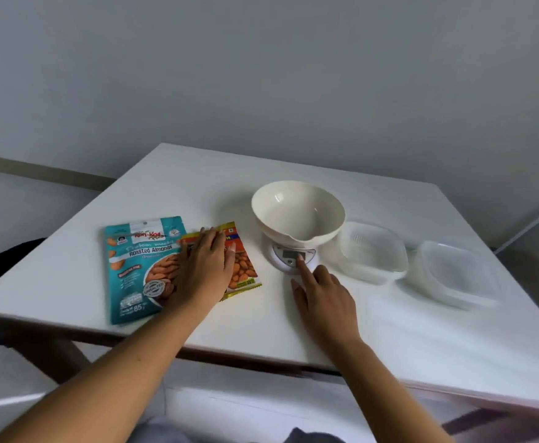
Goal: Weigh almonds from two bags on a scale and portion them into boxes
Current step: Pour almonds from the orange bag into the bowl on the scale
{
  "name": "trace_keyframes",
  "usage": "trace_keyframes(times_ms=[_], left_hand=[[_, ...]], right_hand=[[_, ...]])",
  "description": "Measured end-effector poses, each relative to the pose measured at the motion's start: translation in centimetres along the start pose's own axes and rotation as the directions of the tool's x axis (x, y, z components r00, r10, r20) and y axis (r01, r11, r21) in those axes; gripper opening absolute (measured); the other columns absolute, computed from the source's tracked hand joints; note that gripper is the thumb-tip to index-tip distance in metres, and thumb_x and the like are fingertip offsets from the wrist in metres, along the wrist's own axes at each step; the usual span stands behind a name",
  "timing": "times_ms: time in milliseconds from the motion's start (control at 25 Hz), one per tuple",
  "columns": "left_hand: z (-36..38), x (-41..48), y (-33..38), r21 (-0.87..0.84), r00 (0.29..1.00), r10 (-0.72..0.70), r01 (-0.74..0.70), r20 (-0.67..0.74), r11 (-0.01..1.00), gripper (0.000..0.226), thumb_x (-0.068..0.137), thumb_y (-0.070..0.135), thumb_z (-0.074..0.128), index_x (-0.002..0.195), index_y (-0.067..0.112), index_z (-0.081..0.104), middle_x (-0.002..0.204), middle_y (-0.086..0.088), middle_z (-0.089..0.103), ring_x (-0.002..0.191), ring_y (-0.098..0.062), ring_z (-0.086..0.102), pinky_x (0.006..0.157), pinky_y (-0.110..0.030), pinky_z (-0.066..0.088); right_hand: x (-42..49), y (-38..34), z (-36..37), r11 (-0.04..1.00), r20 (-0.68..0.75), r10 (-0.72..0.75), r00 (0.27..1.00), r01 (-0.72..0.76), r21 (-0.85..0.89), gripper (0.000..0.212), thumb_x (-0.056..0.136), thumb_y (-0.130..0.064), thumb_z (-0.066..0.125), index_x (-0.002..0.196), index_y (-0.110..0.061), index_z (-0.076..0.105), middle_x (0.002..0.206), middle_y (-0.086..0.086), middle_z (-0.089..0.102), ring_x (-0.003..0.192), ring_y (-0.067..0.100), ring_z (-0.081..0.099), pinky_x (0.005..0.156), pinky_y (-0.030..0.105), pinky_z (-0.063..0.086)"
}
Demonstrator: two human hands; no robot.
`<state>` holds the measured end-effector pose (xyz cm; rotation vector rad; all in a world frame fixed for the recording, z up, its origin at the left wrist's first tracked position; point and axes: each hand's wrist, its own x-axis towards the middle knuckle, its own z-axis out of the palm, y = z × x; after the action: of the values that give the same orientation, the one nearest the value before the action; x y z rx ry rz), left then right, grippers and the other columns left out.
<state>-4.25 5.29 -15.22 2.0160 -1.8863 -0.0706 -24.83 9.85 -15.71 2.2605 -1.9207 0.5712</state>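
On the white tabletop (389, 330), a teal almond bag (134, 266) lies far left, overlapped by an orange bag (244, 266) under the flat, spread left hand (206, 263). The right hand (321, 292), forefinger out, others curled on nothing, touches the scale (281, 254) under its cream bowl (297, 212). Two clear boxes (373, 251) sit right.

We see a white table (293, 318) with a smooth, flat top. On its left side lie two almond bags flat on the top: a teal bag (135, 266) and, just beside it on the right, a yellow bag (244, 266) whose left edge sits a little over the teal one. Near the middle stands a small white scale (282, 255) with a cream bowl (297, 212) on top of it, and to the right sit two clear boxes, the first box (372, 252) just beside the scale and the second box (455, 273) next to that one.
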Motion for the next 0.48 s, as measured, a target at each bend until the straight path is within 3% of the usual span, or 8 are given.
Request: trace_keyframes(times_ms=[120,360,480], left_hand=[[1.6,-1.7,-0.6,-0.022,1.000,-0.008,0.009,0.022,1.000,0.048,0.102,0.035,0.030,0.140,0.010,0.047,0.150,-0.008,0.042,0.139,-0.027,0.037,0.119,-0.049,0.019],[0.8,-4.2,-1.2,0.041,0.995,0.094,-0.093,-0.043,0.995,0.070,0.093,0.048,0.012,0.138,0.012,0.051,0.149,-0.008,0.044,0.140,-0.026,0.039,0.117,-0.050,0.023],[0.9,-4.1,-1.0,0.029,0.990,0.127,-0.126,-0.062,0.992,0.063,0.095,0.046,0.020,0.132,0.010,0.057,0.143,-0.008,0.052,0.132,-0.027,0.048,0.112,-0.052,0.034]], right_hand=[[-0.5,0.4,2.1,1.000,0.064,-0.026,0.998,0.026,0.001,0.048,0.086,-0.030,0.053,0.132,-0.017,0.053,0.085,0.012,0.063,0.068,0.034,0.061,0.048,0.033,0.044],[0.1,0.1,0.8,0.999,-0.011,-0.037,0.999,0.037,0.021,0.045,0.079,-0.021,0.060,0.124,-0.021,0.059,0.075,0.006,0.061,0.059,0.030,0.060,0.045,0.030,0.044],[0.3,0.3,1.0,0.998,0.002,-0.005,1.000,0.005,0.070,0.048,0.082,-0.016,0.052,0.129,-0.023,0.055,0.081,0.007,0.061,0.072,0.034,0.061,0.055,0.032,0.045]])
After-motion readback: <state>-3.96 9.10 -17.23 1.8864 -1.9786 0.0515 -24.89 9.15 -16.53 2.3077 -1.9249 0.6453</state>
